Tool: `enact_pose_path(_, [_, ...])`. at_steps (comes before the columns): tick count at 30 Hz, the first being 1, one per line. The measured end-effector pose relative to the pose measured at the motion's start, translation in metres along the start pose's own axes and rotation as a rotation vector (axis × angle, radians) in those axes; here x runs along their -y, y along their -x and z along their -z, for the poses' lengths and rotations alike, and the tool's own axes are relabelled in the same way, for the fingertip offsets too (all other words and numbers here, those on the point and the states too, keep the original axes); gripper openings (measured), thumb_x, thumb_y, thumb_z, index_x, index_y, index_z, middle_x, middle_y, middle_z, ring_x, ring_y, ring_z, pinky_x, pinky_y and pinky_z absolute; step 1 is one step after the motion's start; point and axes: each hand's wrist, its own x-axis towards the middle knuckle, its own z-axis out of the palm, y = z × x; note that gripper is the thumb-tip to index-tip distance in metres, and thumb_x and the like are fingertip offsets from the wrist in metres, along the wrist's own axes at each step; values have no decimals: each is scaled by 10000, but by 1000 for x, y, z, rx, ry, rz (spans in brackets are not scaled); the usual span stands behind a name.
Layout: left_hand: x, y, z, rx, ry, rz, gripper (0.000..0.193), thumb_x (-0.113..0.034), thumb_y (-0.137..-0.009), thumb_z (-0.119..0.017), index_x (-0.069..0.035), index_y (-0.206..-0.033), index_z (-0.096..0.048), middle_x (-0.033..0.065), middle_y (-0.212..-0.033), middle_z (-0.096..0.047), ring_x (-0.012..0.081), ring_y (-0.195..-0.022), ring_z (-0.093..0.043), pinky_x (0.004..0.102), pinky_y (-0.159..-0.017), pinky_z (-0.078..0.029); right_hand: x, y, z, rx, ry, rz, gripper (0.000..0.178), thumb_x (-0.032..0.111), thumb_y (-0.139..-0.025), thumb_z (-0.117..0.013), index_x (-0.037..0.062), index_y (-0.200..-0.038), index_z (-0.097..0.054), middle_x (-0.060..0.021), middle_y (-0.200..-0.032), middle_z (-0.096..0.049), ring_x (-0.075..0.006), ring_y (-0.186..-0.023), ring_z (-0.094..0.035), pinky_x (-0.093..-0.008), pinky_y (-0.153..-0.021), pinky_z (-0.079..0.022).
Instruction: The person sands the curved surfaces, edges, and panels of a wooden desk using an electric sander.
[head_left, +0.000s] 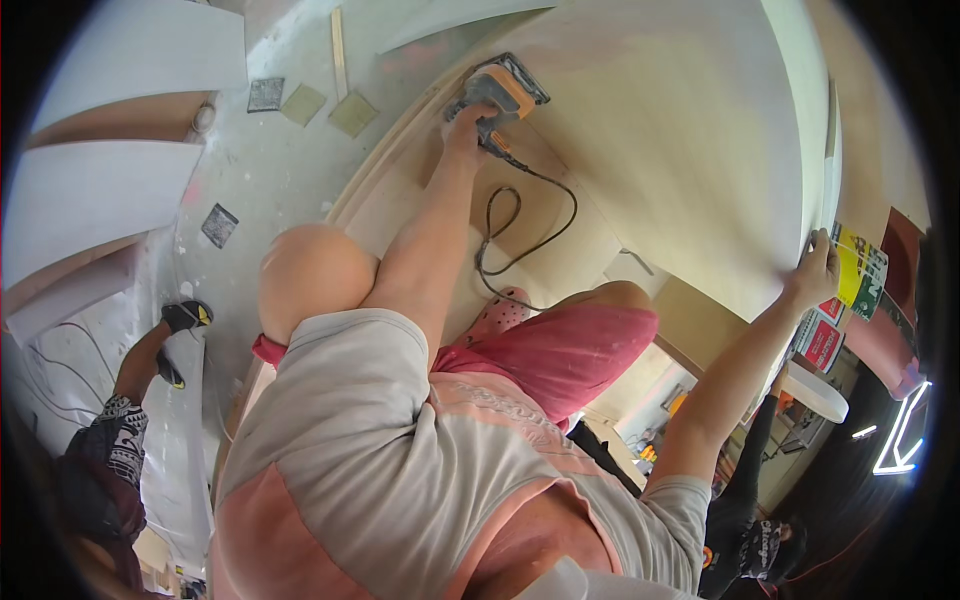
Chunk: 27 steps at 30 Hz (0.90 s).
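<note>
Orange-and-grey power sander [497, 92] sits flat on the pale plywood panel [640, 130], upper centre of view. Long axis runs diagonal: nose pts up-right, handle end down-left toward the wrist. Left hand [468, 128] on the rear handle, fingers wrapped tight around it. Black cord [520, 225] exits the handle end, loops once on the wood, trails down toward the knee. Right hand [818, 272] well apart, at the panel's right edge, fingers pressed on the edge; can't tell if spread. Small sanding sheets [265, 95] lie on the dusty floor [260, 170], left of the panel. Another person's arm w/ a dark glove [185, 316] at far left.
</note>
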Motion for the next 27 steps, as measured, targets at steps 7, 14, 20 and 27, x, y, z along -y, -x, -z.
enact_pose_path(7, [3,9,-15,14,-17,-75,278,10,-692,-643,-19,-963,-588,107,-931,-620,277,-825,-620,420,-670,-539,16,9,2,-61,76,71,251,182,-804,-701,-62,-856,-682,-83,-827,-690,-133,-775,-641,-238,-675,-538])
enact_pose_path(14, [-9,-9,-1,72,29,-151,281,16,-679,-632,-40,-952,-593,96,-897,-615,269,-814,-612,425,-630,-524,8,1,2,-35,-37,67,247,139,-819,-688,-93,-900,-655,-108,-859,-679,-140,-774,-640,-242,-676,-566])
enact_pose_path(20, [-8,-12,-3,-102,-8,13,266,-47,-689,-637,-64,-950,-586,81,-877,-585,264,-824,-593,494,-657,-504,13,3,7,-32,44,88,253,201,-808,-695,-47,-859,-692,-58,-800,-685,-106,-742,-619,-232,-661,-507])
enact_pose_path(27, [-13,7,-22,-41,-31,6,294,-85,-709,-644,-61,-994,-574,91,-918,-586,284,-840,-590,543,-663,-497,16,0,7,-25,207,123,284,247,-793,-695,-29,-857,-709,-59,-780,-690,-114,-720,-605,-253,-690,-477])
